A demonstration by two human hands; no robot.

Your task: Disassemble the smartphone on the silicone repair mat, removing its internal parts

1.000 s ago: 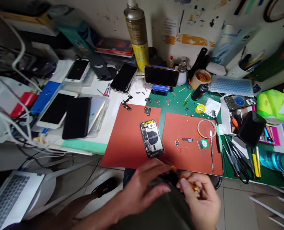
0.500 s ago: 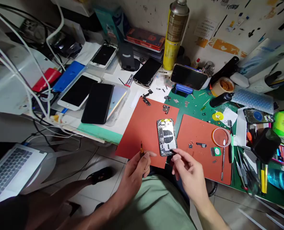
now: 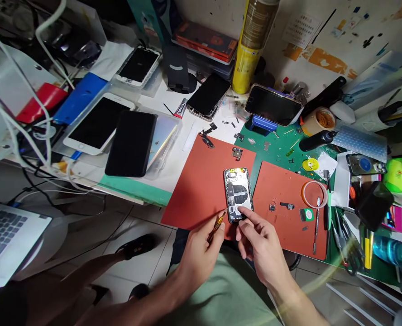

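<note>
Where two red-brown mats nearly meet in the head view, an opened phone [image 3: 240, 194] lies with its interior facing up, over the right edge of the left mat [image 3: 192, 190]. The left hand [image 3: 201, 251] is closed around a gold-coloured screwdriver [image 3: 217, 224], whose tip points toward the phone's lower left edge; contact at the tip cannot be made out. The right hand [image 3: 264, 240] is half curled, its index finger extended onto the lower part of the phone; whether thumb and finger pinch anything cannot be told. A small metal part [image 3: 236, 153] lies beyond the phone. On the right mat [image 3: 272, 179] rest a dark slender component [image 3: 287, 206] and a metal pick [image 3: 315, 231].
</note>
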